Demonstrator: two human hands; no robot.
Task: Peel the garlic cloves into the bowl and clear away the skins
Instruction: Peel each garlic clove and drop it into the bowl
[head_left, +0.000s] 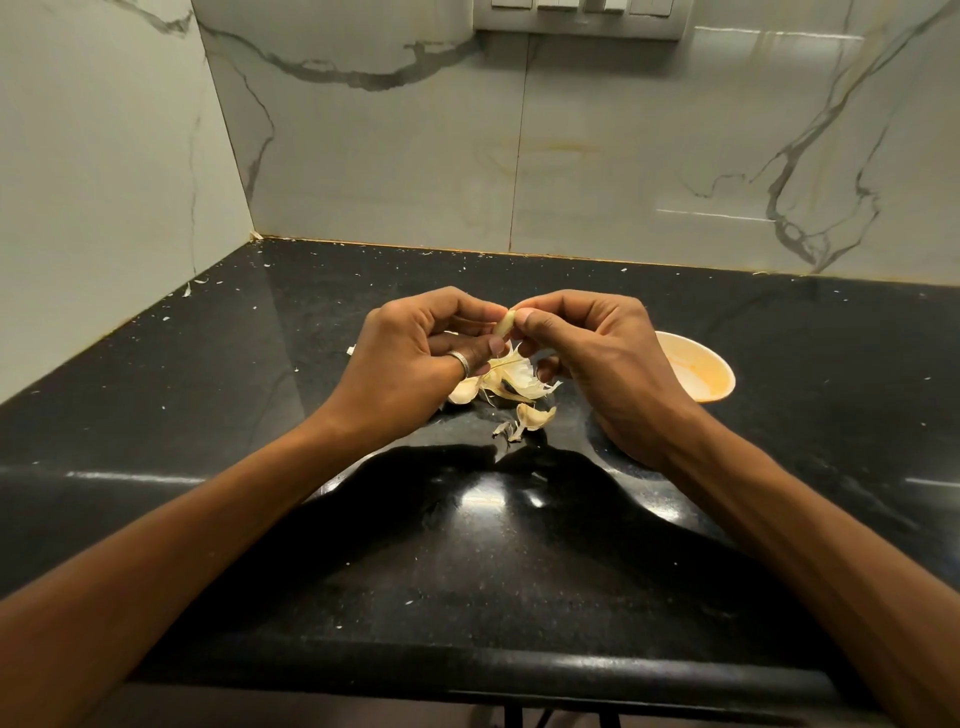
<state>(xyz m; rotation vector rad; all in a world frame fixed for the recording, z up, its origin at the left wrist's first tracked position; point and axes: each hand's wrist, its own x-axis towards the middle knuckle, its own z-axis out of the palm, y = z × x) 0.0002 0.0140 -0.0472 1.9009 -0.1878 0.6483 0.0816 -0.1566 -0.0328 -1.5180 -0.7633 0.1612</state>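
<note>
Hands meet at the centre of the frame, raised above a black counter. The left hand and right hand both grasp 1 clove, pinched between thumbs and fingertips. The clove is clear of the counter and looks pale and smooth where it shows between them. A ring sits on the left hand.

Just below the hands, a heap of papery skins lies on the counter. Whether its top flake touches the clove cannot be told. A smaller pale piece lies just below the heap, towards the lower centre.

The bowl stands right of centre, partly hidden behind the right hand, its inside yellowish. White flecks dot the counter towards the marble wall filling the upper frame.
</note>
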